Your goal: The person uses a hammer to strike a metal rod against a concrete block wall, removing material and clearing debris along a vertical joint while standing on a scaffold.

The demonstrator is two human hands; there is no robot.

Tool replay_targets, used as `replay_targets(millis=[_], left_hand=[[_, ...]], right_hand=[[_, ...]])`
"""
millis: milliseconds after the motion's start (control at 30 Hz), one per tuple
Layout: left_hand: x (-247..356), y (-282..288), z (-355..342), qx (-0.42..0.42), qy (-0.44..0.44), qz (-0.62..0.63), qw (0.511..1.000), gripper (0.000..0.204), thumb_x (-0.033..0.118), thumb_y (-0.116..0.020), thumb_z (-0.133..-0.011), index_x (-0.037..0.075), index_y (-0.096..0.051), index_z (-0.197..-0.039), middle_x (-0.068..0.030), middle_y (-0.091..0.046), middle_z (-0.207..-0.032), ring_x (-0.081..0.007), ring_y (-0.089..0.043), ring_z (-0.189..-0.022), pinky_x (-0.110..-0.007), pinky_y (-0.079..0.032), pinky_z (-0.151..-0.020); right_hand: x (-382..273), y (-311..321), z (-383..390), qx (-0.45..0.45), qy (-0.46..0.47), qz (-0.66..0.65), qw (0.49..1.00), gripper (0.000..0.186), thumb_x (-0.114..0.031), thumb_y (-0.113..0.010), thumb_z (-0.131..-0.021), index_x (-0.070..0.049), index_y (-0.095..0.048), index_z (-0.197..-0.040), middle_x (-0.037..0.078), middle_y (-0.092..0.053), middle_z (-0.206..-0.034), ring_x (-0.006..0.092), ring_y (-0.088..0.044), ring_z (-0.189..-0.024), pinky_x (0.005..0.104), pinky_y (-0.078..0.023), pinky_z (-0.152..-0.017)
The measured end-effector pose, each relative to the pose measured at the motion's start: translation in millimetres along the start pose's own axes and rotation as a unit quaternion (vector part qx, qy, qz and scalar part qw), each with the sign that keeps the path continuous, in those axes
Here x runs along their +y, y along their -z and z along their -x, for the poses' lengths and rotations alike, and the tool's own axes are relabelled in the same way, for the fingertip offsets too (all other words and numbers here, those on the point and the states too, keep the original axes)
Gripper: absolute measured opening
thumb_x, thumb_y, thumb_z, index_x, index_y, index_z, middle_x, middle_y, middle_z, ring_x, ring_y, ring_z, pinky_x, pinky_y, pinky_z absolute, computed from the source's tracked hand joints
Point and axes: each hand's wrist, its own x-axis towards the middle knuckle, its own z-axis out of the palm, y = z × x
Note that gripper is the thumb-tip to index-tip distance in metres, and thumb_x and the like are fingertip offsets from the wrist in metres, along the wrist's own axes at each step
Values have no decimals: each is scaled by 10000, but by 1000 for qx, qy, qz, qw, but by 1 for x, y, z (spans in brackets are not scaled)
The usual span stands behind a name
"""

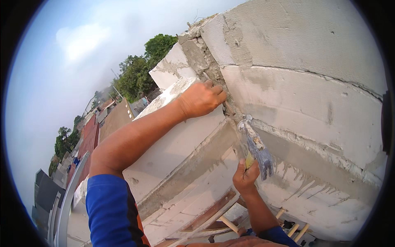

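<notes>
My left hand is closed at the rough mortar-filled vertical joint between pale wall blocks; whatever its fingers hold, if anything, is hidden or too small to name. Below and to the right, my right hand grips a claw hammer by its yellow handle, with the worn, mortar-spattered metal head raised in front of the wall, just under that joint.
A grey concrete band runs beneath the blocks, and wooden poles show low down. At the left, a metal rail stands by the wall edge, with rooftops and trees beyond.
</notes>
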Motion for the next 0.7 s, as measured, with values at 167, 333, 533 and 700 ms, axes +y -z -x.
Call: replay_targets(millis=[167, 333, 533, 700], left_hand=[[-3, 3, 0, -39, 17, 0, 999, 205, 91, -591, -718, 62, -563, -918, -73, -562, -876, -258, -612, -818, -359, -557, -620], [-4, 5, -3, -53, 9, 18, 998, 211, 89, -581, -728, 56, -551, -933, -76, -572, -898, -265, -614, -833, -362, -560, -624], [-6, 5, 2, -42, 12, 27, 999, 236, 85, -600, -715, 62, -558, -946, -71, -575, -890, -278, -613, -828, -375, -560, -632], [-8, 7, -1, -60, 29, 35, 997, 272, 68, -612, -695, 56, -568, -963, -75, -612, -919, -290, -628, -850, -382, -564, -656]], right_hand=[[4, 0, -9, -2, 62, 6, 998, 125, -47, -552, -963, 75, -531, -980, 130, -590, -693, 186, -558, -534, 321, -415, -491], [15, -2, -18, -53, 34, 15, 998, 126, -39, -555, -960, 82, -527, -976, 143, -603, -703, 193, -585, -553, 332, -427, -497], [17, -7, -28, 17, 106, 29, 994, 123, -52, -563, -961, 53, -509, -926, 162, -553, -633, 243, -553, -510, 345, -397, -477], [12, 3, -41, -11, 41, -15, 999, 154, -77, -576, -960, 47, -503, -906, 152, -525, -618, 262, -528, -496, 378, -387, -473]])
